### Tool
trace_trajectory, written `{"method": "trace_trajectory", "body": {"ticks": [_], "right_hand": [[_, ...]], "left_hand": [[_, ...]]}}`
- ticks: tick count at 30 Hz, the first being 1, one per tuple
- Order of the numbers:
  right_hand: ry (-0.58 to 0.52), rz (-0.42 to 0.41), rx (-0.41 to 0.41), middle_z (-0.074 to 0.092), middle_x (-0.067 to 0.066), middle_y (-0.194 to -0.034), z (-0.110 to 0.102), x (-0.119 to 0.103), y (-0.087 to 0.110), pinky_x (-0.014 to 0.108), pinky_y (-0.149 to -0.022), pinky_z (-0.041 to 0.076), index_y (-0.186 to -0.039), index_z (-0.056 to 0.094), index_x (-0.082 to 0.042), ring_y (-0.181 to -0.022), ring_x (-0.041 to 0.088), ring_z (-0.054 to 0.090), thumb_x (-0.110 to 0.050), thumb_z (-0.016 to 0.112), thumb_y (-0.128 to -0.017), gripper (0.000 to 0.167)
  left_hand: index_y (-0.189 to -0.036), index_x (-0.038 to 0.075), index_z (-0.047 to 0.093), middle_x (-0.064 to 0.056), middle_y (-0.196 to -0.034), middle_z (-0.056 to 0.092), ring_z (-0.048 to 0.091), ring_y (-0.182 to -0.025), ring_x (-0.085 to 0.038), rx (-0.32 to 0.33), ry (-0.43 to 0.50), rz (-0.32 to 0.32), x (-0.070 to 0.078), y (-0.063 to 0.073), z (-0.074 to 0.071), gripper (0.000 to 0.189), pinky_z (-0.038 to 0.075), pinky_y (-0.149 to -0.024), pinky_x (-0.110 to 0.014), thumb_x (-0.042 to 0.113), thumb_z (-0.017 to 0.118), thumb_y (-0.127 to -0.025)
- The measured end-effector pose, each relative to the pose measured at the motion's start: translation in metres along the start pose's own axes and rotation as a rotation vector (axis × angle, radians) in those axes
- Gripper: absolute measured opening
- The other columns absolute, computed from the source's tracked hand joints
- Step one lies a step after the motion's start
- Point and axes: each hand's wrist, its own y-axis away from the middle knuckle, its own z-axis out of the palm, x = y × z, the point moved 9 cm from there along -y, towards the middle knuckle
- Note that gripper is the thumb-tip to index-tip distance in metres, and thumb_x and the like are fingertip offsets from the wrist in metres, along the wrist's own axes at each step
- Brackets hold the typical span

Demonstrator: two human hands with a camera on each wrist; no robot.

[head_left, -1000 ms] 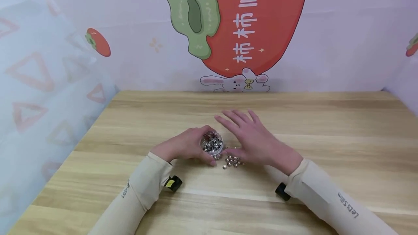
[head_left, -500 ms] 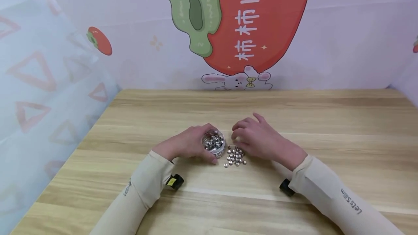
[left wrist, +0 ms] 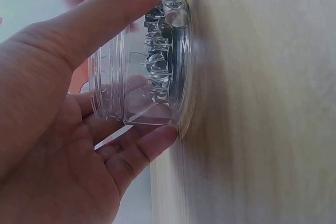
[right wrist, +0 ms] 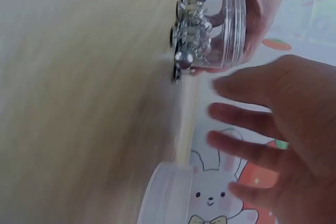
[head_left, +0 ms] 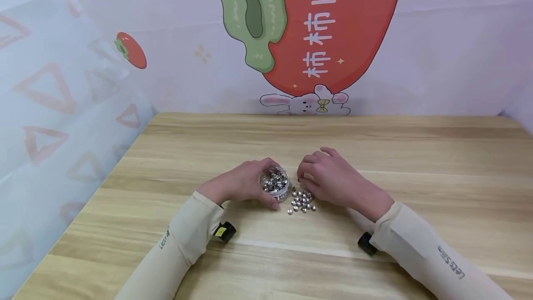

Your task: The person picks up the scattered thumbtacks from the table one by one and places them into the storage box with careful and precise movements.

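My left hand (head_left: 241,182) grips a clear round plastic jar (head_left: 285,193), thumb on the near side and fingers around the far side. Silvery thumbtacks (left wrist: 160,56) half fill this jar, which stands upright and uncovered on the table. Just right of it lies a loose pile of thumbtacks (head_left: 301,202), mostly heads up. My right hand (head_left: 333,179) hovers at the far right edge of that pile, fingers bent downward. In the right wrist view its blurred fingers (right wrist: 247,150) are apart from the thumb, and no tack shows between them.
A translucent round piece, perhaps a lid (right wrist: 170,192), lies on the table beyond the right hand in the right wrist view; the head view hides it. The wooden table (head_left: 266,263) meets a printed cloth backdrop (head_left: 187,68) behind and at the left.
My right hand, spread above the pile a second ago, has drawn back to the right and its fingers have bent, uncovering more thumbtacks. The left hand keeps hold of the jar.
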Motion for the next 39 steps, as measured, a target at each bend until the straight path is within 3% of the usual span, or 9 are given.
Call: {"method": "trace_trajectory", "body": {"ticks": [4,8,11,15,19,25,31,34,39], "right_hand": [[-0.062,-0.054,0.129,0.072,-0.005,-0.094,-0.009,-0.017,-0.003,0.044,-0.097,0.047,-0.096,0.074,-0.017,-0.097,0.015,0.066,-0.020,0.073,-0.087,0.010],[-0.078,-0.079,0.187,0.072,-0.005,-0.095,-0.010,-0.026,-0.005,0.040,-0.092,0.048,-0.098,0.074,-0.018,-0.096,0.015,0.064,-0.020,0.072,-0.087,0.012],[-0.072,-0.045,0.171,0.070,-0.003,-0.109,-0.008,-0.023,-0.005,0.043,-0.098,0.045,-0.115,0.070,-0.017,-0.108,0.019,0.061,-0.026,0.073,-0.086,0.030],[-0.045,-0.009,0.100,0.053,0.005,-0.142,-0.004,-0.019,-0.005,0.055,-0.110,0.034,-0.146,0.044,-0.019,-0.133,0.030,0.046,-0.046,0.070,-0.086,0.071],[-0.030,-0.003,0.061,0.042,0.006,-0.151,-0.004,-0.016,-0.005,0.060,-0.114,0.027,-0.153,0.030,-0.022,-0.140,0.034,0.036,-0.055,0.067,-0.085,0.084],[-0.053,0.077,-0.028,0.049,0.003,-0.146,-0.010,0.004,-0.002,0.064,-0.115,0.019,-0.151,0.033,-0.023,-0.140,0.032,0.037,-0.052,0.069,-0.084,0.081],[-0.079,0.168,-0.151,0.057,0.004,-0.137,-0.013,0.026,0.008,0.061,-0.115,0.020,-0.145,0.043,-0.020,-0.133,0.031,0.045,-0.043,0.075,-0.082,0.074],[-0.103,0.165,-0.202,0.066,0.001,-0.122,-0.009,0.027,0.010,0.064,-0.114,0.019,-0.132,0.057,-0.020,-0.121,0.028,0.054,-0.036,0.075,-0.084,0.054],[-0.118,0.123,-0.311,0.064,-0.013,-0.080,0.005,0.020,0.011,0.068,-0.110,0.024,-0.090,0.071,-0.024,-0.082,0.012,0.055,-0.021,0.073,-0.084,0.008]], "left_hand": [[-0.130,0.024,0.050,0.001,-0.125,0.061,0.056,-0.113,-0.016,-0.008,-0.008,-0.004,-0.001,0.001,0.001,0.082,0.045,-0.102,-0.036,0.043,0.090,-0.061],[-0.130,0.024,0.050,0.000,-0.126,0.061,0.056,-0.113,-0.015,-0.012,-0.014,0.018,0.002,0.000,0.001,0.080,0.046,-0.100,-0.035,0.045,0.089,-0.063],[-0.131,0.021,0.049,-0.001,-0.128,0.061,0.056,-0.116,-0.017,-0.018,-0.016,0.025,0.004,-0.001,0.002,0.082,0.045,-0.102,-0.036,0.046,0.089,-0.063],[-0.131,0.019,0.049,-0.003,-0.128,0.060,0.055,-0.119,-0.018,-0.021,-0.012,0.013,0.002,0.000,0.003,0.084,0.044,-0.105,-0.038,0.045,0.089,-0.063],[-0.131,0.019,0.048,-0.003,-0.125,0.061,0.056,-0.117,-0.018,-0.015,-0.004,0.026,0.004,0.000,0.001,0.082,0.044,-0.104,-0.038,0.043,0.089,-0.064],[-0.132,0.020,0.049,-0.003,-0.126,0.061,0.057,-0.117,-0.020,-0.015,0.002,0.015,0.005,0.001,0.000,0.084,0.044,-0.104,-0.039,0.042,0.090,-0.062],[-0.131,0.020,0.050,-0.003,-0.126,0.061,0.056,-0.117,-0.020,-0.014,0.004,0.003,0.004,0.001,0.000,0.084,0.044,-0.105,-0.041,0.041,0.091,-0.061],[-0.131,0.020,0.050,-0.003,-0.126,0.061,0.056,-0.118,-0.020,-0.011,0.001,0.011,0.005,0.000,-0.001,0.084,0.044,-0.105,-0.040,0.041,0.091,-0.061],[-0.132,0.021,0.050,-0.003,-0.127,0.061,0.055,-0.119,-0.020,-0.009,0.005,0.008,0.005,0.000,0.000,0.084,0.043,-0.106,-0.040,0.041,0.091,-0.061]]}}
